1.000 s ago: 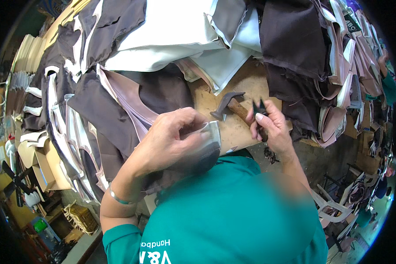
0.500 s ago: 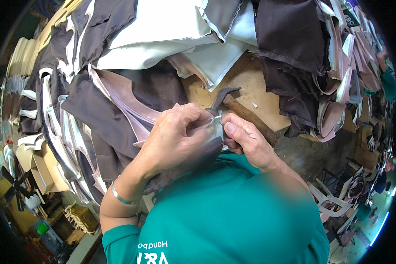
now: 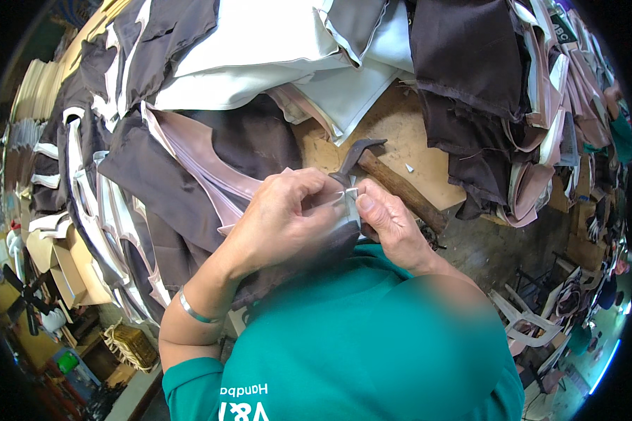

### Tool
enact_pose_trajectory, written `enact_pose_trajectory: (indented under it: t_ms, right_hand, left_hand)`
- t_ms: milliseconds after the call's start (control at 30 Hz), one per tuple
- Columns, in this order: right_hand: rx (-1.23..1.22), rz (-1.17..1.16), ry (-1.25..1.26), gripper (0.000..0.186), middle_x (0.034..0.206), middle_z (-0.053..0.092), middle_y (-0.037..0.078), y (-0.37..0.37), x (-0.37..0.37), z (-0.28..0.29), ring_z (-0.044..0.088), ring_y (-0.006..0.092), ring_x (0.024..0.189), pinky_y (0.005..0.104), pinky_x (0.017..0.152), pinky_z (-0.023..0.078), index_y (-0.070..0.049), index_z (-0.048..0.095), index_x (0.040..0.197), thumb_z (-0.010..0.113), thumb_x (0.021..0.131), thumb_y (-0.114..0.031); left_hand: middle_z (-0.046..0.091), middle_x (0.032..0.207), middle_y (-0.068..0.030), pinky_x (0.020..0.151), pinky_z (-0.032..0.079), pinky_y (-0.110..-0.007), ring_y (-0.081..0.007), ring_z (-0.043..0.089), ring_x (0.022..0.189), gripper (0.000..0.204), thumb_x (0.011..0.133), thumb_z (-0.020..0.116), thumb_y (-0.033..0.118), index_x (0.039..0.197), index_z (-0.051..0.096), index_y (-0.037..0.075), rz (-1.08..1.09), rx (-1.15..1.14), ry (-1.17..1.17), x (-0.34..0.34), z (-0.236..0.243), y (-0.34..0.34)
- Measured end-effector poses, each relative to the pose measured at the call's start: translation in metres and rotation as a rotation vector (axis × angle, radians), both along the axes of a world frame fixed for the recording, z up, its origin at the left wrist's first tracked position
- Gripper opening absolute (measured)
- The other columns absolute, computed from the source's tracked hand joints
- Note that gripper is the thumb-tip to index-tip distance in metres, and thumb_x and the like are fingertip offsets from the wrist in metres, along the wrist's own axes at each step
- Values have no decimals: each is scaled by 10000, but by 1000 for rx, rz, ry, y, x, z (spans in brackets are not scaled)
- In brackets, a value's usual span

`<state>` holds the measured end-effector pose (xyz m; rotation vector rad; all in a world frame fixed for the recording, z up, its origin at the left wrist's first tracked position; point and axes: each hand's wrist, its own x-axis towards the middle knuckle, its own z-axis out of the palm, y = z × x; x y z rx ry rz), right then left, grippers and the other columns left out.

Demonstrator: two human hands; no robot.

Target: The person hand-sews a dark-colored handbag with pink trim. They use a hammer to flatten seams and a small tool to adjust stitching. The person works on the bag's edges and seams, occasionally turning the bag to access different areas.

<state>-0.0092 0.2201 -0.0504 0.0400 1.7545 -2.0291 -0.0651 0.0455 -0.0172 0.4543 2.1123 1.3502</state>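
working position of the two hands, seen from above. compared with one second ago, the right hand (image 3: 395, 228), which then stood apart at three o'clock with a dark pronged tool, has come in toward nine o'clock and meets the pale-edged dark piece (image 3: 348, 223); whether the tool remains within its palm cannot be told. over the last half second the hands have hardly shifted. the piece lies between them: at three o'clock from the left hand (image 3: 288, 217), whose partly blurred fingers are drawn narrow about it, and at ten o'clock from the right, whose thumb and fingers pinch its upper edge. a hammer (image 3: 407, 191) rests on the brown board (image 3: 393, 130), its handle at twelve o'clock from the right hand, with a small white scrap (image 3: 410, 168) just beyond. pink-faced panels (image 3: 189, 151) lie at ten o'clock from the left hand.
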Motion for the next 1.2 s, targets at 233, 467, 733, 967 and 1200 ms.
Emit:
enact_pose_trajectory:
  t_ms: [233, 467, 733, 967, 1200]
  right_hand:
    - [1, -36, 61, 334, 637, 354, -22, 2, 3, -10, 344, 72, 604, 241, 547, 312, -52, 448, 760, 385, 941, -325]
    - [201, -104, 108, 339, 601, 442, 48, 15, 6, -25, 445, 157, 568, 300, 534, 364, -29, 485, 757, 422, 922, -318]
    - [1389, -209, 653, 274, 781, 560, 172, 82, -23, -72, 569, 325, 727, 415, 652, 459, -21, 526, 1026, 563, 817, -194]
    - [964, -147, 952, 187, 824, 597, 123, 28, -26, -9, 586, 268, 789, 376, 698, 463, -18, 579, 918, 603, 778, -139]
    - [-216, 262, 227, 220, 765, 538, 57, -31, -19, 20, 509, 145, 697, 274, 647, 421, -12, 546, 853, 614, 819, -218]
  left_hand:
    - [530, 703, -74, 593, 400, -258, -117, 486, 639, 175, 725, 609, 97, 825, 590, -45, -20, 37, -15, 2, -4, 4]
    - [522, 732, -35, 633, 392, -227, -91, 476, 687, 194, 720, 631, 80, 875, 586, -27, 31, 61, -68, 5, -4, -3]
    - [542, 677, -56, 651, 450, -250, -103, 527, 635, 112, 751, 624, 54, 804, 565, -25, 322, -75, 93, 29, 17, -35]
    - [604, 732, -131, 617, 462, -267, -230, 613, 655, 160, 761, 555, -23, 918, 584, -27, 187, 60, 207, 47, 22, -50]
    - [606, 740, -143, 619, 466, -289, -247, 618, 674, 161, 762, 555, -18, 921, 574, -13, 191, 86, 224, 48, 23, -52]
